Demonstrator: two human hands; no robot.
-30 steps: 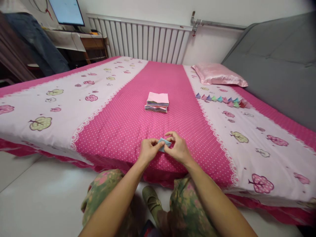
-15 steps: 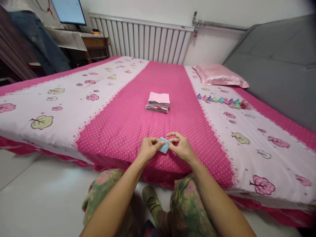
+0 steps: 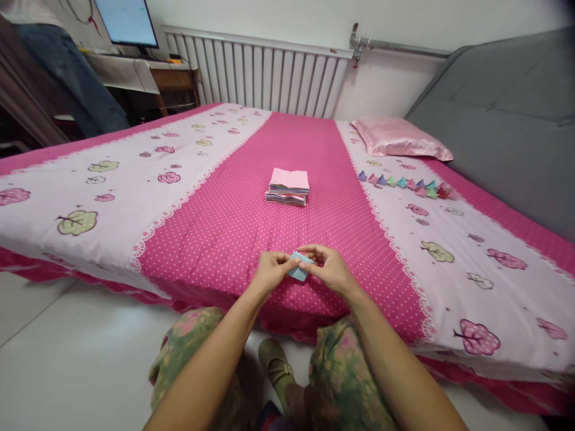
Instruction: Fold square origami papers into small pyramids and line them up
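Observation:
A small folded piece of light blue paper [image 3: 297, 273] is held between my two hands, just above the near edge of the bed. My left hand [image 3: 271, 269] pinches its left side, thumb on top. From the right, my right hand [image 3: 330, 267] grips the paper's upper right part, its thumb pressed on the face and its fingers curled behind. Beyond my hands lies a stack of coloured paper squares [image 3: 288, 187], a pink sheet on top. Off to the right on the bed stand several small folded paper pieces [image 3: 403, 182] in purple, pink, green, blue and red.
The bed [image 3: 233, 209] has a pink dotted and white printed cover. A pink pillow [image 3: 398, 137] lies near the grey headboard [image 3: 507, 114]. Behind are a radiator [image 3: 260, 72] and a desk with a monitor [image 3: 127, 24]. A person in jeans [image 3: 67, 72] stands at far left.
My right thumb has moved left across the blue paper, and the right fingers have curled in behind it. The paper has tilted slightly. My left hand keeps its pinch.

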